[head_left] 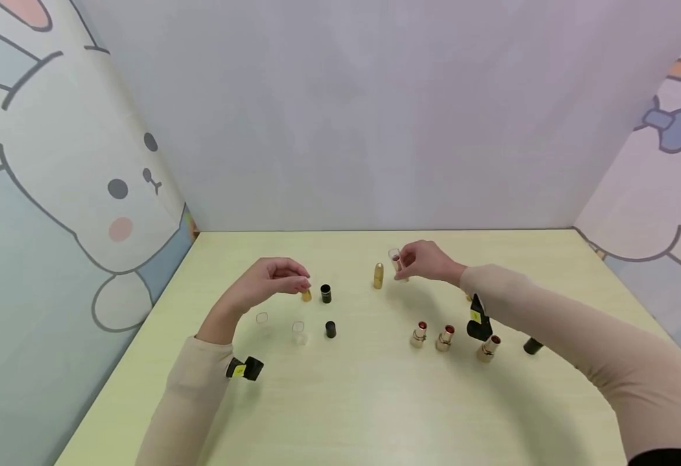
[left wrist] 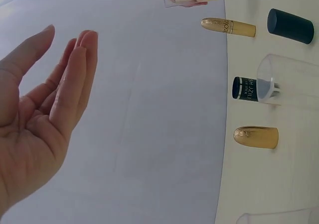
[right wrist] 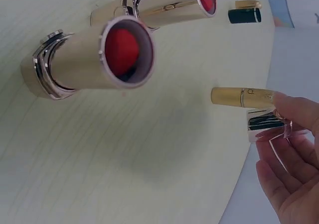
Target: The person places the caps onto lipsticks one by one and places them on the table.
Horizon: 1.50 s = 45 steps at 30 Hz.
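Glossy, metal-like finish is shown by the gold tube (left wrist: 228,27), plastic by the clear cap (left wrist: 296,79), wood grain by the tabletop (right wrist: 89,154).

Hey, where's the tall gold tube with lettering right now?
In the head view, the gold tube stands upright toward the far side of the table, just left of the right hand.

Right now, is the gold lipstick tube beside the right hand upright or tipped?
Upright: in the head view, the gold lipstick tube stands rounded end up.
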Each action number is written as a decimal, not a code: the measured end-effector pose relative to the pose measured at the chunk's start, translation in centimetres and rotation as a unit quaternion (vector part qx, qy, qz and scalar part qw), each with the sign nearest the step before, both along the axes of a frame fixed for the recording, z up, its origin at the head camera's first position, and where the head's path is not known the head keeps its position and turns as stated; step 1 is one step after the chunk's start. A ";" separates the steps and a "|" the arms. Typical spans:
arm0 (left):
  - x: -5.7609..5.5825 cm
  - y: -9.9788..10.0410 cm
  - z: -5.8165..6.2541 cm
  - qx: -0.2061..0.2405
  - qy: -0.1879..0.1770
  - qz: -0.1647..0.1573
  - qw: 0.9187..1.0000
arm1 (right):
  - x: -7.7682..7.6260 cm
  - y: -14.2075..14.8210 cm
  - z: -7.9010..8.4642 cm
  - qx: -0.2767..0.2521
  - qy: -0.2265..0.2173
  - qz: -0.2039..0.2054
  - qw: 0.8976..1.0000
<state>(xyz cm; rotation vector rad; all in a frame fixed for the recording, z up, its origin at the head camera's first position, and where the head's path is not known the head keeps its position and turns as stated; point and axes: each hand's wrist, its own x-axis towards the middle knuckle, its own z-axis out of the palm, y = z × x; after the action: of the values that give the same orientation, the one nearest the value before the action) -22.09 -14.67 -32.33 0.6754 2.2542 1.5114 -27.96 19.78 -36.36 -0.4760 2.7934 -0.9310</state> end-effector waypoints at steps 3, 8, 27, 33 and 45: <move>0.1 -0.2 -0.1 0.003 0.000 -0.002 1.000 | -0.6 -0.6 -0.5 0.010 -0.015 0.000 1.000; 0.4 -0.6 -0.1 0.003 0.001 0.001 1.000 | -1.2 -1.5 -1.4 0.028 -0.039 -0.015 0.999; 0.7 -0.6 0.3 0.014 -0.005 -0.008 1.000 | -0.6 -3.4 -2.6 0.084 -0.034 -0.066 0.994; 0.5 -0.6 0.2 0.010 0.000 -0.010 1.000 | -0.4 -3.5 -2.7 0.076 -0.031 -0.066 0.994; 0.1 -0.8 -0.2 0.011 0.004 -0.026 1.000 | -0.4 -2.9 -2.3 0.080 -0.043 -0.065 0.994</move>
<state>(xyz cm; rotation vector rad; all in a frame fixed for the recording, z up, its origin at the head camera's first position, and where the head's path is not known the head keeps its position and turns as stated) -21.96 -15.49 -32.51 0.7426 2.2118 1.5126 -28.39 16.92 -38.66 -0.2283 2.8184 -0.7228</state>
